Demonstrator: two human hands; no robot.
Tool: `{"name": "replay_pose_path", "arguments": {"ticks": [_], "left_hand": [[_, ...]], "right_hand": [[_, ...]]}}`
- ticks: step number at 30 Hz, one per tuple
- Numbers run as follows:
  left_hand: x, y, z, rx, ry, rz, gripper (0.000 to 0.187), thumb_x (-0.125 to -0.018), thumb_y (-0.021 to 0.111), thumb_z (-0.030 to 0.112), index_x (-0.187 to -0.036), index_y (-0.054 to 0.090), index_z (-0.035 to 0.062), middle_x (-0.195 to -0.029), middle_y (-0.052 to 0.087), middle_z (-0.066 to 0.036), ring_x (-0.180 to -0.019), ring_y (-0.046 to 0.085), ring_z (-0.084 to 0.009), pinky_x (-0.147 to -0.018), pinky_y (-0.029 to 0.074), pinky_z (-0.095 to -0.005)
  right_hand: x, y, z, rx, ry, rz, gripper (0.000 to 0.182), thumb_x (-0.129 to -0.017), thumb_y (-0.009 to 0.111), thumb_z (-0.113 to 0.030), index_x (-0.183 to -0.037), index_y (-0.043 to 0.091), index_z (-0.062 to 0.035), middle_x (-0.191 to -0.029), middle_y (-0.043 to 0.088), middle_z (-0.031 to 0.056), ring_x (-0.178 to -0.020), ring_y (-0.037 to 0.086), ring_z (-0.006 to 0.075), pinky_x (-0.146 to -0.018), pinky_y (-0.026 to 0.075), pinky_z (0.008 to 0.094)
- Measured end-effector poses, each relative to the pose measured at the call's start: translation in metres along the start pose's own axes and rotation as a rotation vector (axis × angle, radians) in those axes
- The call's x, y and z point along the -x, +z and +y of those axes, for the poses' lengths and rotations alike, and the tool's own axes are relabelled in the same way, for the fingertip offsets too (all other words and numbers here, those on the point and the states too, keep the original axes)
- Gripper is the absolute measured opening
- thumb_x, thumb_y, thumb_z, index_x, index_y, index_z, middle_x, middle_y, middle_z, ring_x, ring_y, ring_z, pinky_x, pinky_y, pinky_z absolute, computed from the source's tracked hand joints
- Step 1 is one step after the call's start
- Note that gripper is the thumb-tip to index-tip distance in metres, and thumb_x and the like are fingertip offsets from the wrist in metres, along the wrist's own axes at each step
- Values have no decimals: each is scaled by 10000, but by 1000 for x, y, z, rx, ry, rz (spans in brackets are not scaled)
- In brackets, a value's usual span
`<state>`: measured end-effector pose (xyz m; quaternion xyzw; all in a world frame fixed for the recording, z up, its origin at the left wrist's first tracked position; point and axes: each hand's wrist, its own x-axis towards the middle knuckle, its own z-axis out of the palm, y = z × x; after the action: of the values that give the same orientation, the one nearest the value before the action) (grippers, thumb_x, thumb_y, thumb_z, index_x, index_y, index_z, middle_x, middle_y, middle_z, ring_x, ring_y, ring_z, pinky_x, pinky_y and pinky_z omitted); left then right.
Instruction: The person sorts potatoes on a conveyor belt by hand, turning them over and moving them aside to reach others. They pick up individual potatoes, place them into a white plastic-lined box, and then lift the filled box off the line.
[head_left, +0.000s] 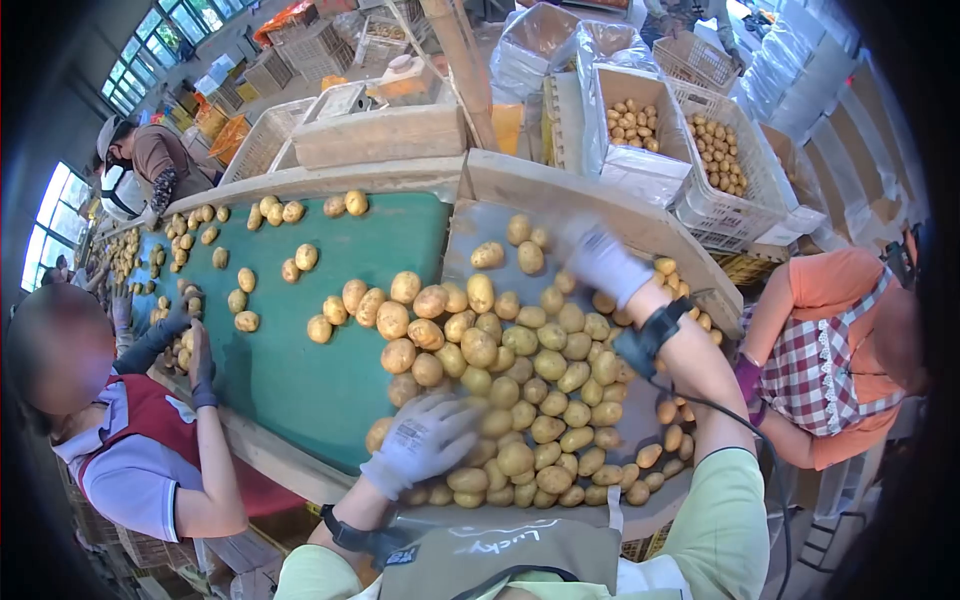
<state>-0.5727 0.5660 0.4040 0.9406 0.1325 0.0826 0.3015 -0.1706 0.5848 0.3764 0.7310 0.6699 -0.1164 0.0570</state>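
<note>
A dense heap of potatoes point(550, 390) covers the grey end of the sorting table, pale brown and mostly rounded. My left hand point(422, 440), in a white work glove, lies at the near left edge of the heap. Its fingers are stretched out over several potatoes and grip none. Toward the far right side of the heap is my right hand point(605, 262), also gloved in white, beside a few potatoes. Motion smears its fingers, so their hold cannot be made out. Dark bands circle both my wrists.
More potatoes lie scattered on the green belt point(330, 400). A wooden rim point(560, 185) borders the table. Behind stand a potato-filled carton point(635, 110) and a white crate point(725, 215). Co-workers stand at left and right; a black cable point(735, 415) hangs from my right wrist.
</note>
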Motion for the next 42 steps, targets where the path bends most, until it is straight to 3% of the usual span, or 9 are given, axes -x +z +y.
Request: {"name": "replay_pose_path", "arguments": {"ticks": [8, 16, 21, 24, 28, 34, 38, 39, 42], "left_hand": [[-6, 9, 0, -8, -1, -37, 381, -938, 696, 260, -1273, 729, 81, -1137, 738, -132, -1074, 690, -337, -960, 545, -456], [-8, 4, 2, 34, -26, -35, 375, -948, 685, 241, -1284, 727, 78, -1145, 738, -131, -1067, 689, -334, -966, 541, -453], [-12, 11, -2, 24, -2, -58, 373, -950, 684, 248, -1276, 729, 75, -1157, 736, -138, -1071, 688, -338, -967, 540, -451], [-10, 11, 0, 13, 39, -59, 368, -949, 684, 253, -1266, 733, 73, -1171, 733, -146, -1080, 686, -344, -965, 539, -452], [-6, 6, 7, 26, 11, -52, 359, -943, 688, 247, -1243, 736, 57, -1174, 731, -157, -1073, 686, -354, -949, 542, -457], [-14, 17, 14, 27, 31, -12, 348, -923, 691, 249, -1212, 744, 61, -1119, 746, -137, -1022, 689, -346, -916, 540, -459], [-15, 29, 32, -49, 27, -175, 459, -903, 701, 345, -1298, 711, 111, -1197, 710, -133, -1169, 637, -362, -984, 499, -531], [-16, 26, 37, -135, 62, -277, 546, -891, 708, 409, -1362, 679, 134, -1263, 682, -148, -1268, 598, -379, -1040, 472, -575], [-18, 26, 71, -487, 186, -487, 738, -842, 728, 579, -1457, 616, 186, -1422, 590, -192, -1408, 486, -433, -1137, 360, -689]], "right_hand": [[-31, 76, 4, -483, 152, 380, 458, -962, 545, -275, -1394, 635, -153, -1351, 662, 223, -1263, 640, 387, -1115, 480, 483], [23, 44, -10, -716, 226, 175, 404, -952, 594, -371, -1290, 675, -165, -1266, 722, 178, -1154, 689, 393, -1001, 525, 480], [59, 55, -51, -461, 122, -37, 478, -953, 653, -393, -1386, 638, -193, -1257, 720, 192, -1120, 704, 391, -985, 542, 469], [65, 49, -49, -681, 101, 32, 500, -971, 631, -365, -1442, 589, -201, -1229, 716, 186, -1097, 707, 396, -964, 551, 464], [90, 8, -32, -118, -229, 280, 395, -904, 673, -238, -1294, 683, -180, -1033, 724, 131, -907, 727, 368, -819, 570, 507], [104, -60, 158, 484, 672, 651, 477, -934, 608, -144, -1409, 601, -104, -1295, 659, 199, -1117, 681, 365, -897, 574, 503], [138, 18, 89, -294, 155, 526, 466, -963, 658, -277, -1374, 631, -61, -1286, 686, 215, -1192, 674, 350, -1033, 534, 461], [161, 48, 44, 111, 28, 340, 459, -967, 670, -317, -1348, 639, -64, -1260, 680, 241, -1212, 667, 314, -994, 545, 481], [228, 99, -43, -160, 8, 460, 483, -945, 685, -369, -1320, 639, -68, -1221, 688, 189, -1143, 674, 309, -948, 510, 529]]}}
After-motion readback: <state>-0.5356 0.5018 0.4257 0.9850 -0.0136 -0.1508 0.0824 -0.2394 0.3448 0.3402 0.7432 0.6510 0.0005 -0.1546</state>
